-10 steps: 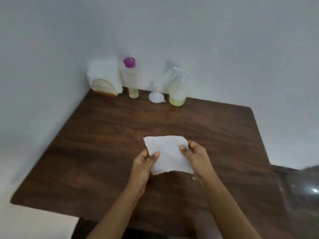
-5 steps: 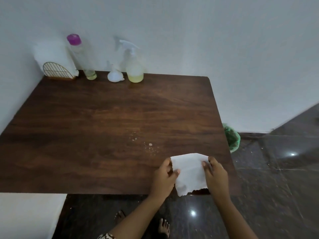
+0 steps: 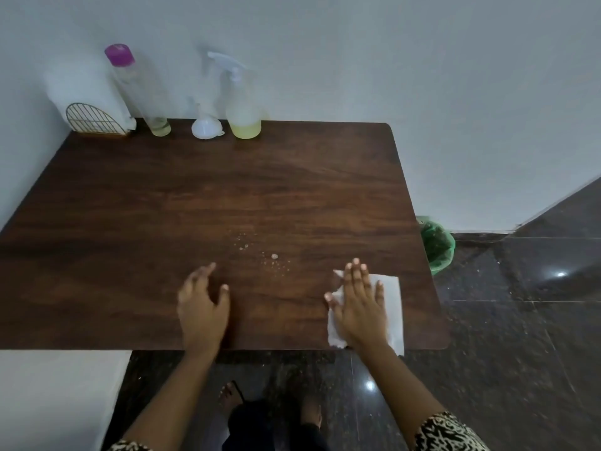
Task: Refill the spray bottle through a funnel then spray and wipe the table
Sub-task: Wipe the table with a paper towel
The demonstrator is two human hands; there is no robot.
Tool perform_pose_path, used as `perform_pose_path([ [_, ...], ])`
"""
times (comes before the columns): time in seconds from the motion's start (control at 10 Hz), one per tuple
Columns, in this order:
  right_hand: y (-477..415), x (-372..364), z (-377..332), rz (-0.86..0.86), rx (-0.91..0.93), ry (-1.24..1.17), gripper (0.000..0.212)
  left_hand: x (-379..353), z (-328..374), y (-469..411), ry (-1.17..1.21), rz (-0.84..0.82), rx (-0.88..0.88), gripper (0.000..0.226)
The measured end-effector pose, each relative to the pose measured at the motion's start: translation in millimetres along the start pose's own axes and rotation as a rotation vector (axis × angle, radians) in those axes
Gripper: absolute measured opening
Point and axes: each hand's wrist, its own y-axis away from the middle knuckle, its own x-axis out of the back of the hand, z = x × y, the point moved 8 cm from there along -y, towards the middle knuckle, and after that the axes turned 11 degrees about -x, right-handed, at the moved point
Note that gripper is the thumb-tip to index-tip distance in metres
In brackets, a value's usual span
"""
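Colours on and around the dark-brown woodgrain counter (image 3: 162,206)

White paper towel (image 3: 392,297); magenta-capped clear bottle (image 3: 138,89); yellow liquid in spray bottle (image 3: 244,115); green bin (image 3: 437,245) at right.

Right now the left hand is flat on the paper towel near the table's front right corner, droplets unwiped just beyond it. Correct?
Wrong hand. The head view shows the right hand flat on the paper towel; the left hand rests bare on the table. The droplets are still unwiped.
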Motion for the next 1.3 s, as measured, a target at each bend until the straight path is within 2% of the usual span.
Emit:
perform_pose_path([
  [0.1, -20.7, 10.5, 23.6, 0.041, -0.158, -0.015, 0.099, 12.5, -31.7, -20.1, -0.196, -0.016, 0.030, 0.052],
  [0.2, -29.9, 8.8, -7.9, -0.014, -0.204, -0.046, 0.087, 5.0, -43.2, -30.9, -0.352, -0.094, 0.025, 0.054],
  [0.3, -17.5, -7.3, -82.8, -0.050, -0.021, -0.010, 0.090, 0.2, -43.5, -32.1, -0.403, -0.108, 0.012, 0.055],
  [0.4, -14.9, -13.5, -92.4, -0.071, 0.064, 0.020, 0.087, 0.0, -45.7, -30.6, -0.404, -0.113, 0.021, 0.055],
  [0.5, -30.9, 2.0, -36.6, 0.042, -0.030, -0.021, 0.082, -0.3, -45.6, -31.2, -0.406, -0.120, 0.020, 0.055],
  [0.6, -40.0, 11.4, -1.6, 0.065, -0.174, -0.041, 0.085, -1.0, -44.7, -30.7, -0.413, -0.125, 0.024, 0.055],
  [0.7, -34.7, 9.6, -32.1, 0.020, -0.197, -0.060, 0.083, -0.6, -44.3, -30.9, -0.415, -0.127, 0.034, 0.055],
  [0.8, -20.1, -3.8, -97.5, -0.020, -0.037, -0.043, 0.087, -1.0, -43.4, -31.0, -0.420, -0.127, 0.030, 0.055],
  [0.9, -12.6, -12.0, -131.9, -0.067, 0.042, -0.057, 0.089, -1.0, -44.2, -31.4, -0.420, -0.126, 0.028, 0.055],
  [1.0, -12.2, 5.1, -111.4, -0.013, 0.058, -0.144, 0.090, -0.7, -43.7, -31.1, -0.411, -0.125, 0.024, 0.055],
  [1.1, 0.6, 4.3, -78.7, 0.030, 0.117, -0.059, 0.084, -0.1, -43.2, -31.6, -0.410, -0.122, 0.024, 0.055],
  [1.2, 7.7, -11.8, -52.8, -0.007, 0.074, 0.018, 0.079, 0.1, -43.5, -31.1, -0.414, -0.122, 0.028, 0.055],
  [1.3, 7.3, -11.4, -70.5, -0.013, -0.011, 0.035, 0.080, -0.5, -43.5, -31.8, -0.420, -0.123, 0.027, 0.055],
])
